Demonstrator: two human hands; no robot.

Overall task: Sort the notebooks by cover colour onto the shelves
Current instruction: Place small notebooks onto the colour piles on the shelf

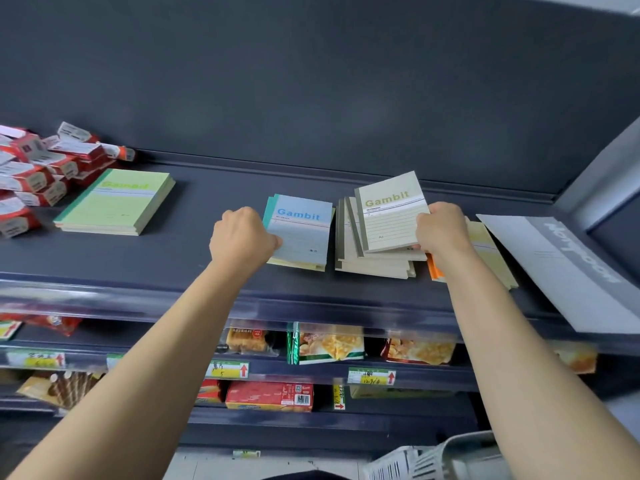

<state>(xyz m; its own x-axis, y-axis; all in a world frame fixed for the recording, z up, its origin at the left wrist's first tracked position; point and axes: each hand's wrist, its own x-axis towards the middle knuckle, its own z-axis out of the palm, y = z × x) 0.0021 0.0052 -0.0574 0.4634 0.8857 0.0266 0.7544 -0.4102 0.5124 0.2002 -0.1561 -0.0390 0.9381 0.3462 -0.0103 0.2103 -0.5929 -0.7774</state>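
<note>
On the dark top shelf [214, 181] lie several Gambit notebooks. My left hand [242, 239] pinches the near left edge of a blue notebook [301, 233] that lies on a yellow one [294, 265]. My right hand [441, 230] grips the right edge of a beige notebook [389, 213], tilted on top of a beige stack [374, 261]. A green stack [116, 202] sits to the left. Under my right wrist lie an orange-spined notebook [434, 270] and yellow notebooks [491, 251].
A large grey notebook [568, 268] overhangs the shelf's right end. Red and white boxes [38, 171] pile up at the far left. Lower shelves hold snack packets [329, 344] and price tags. A white basket [436, 459] stands at the bottom right.
</note>
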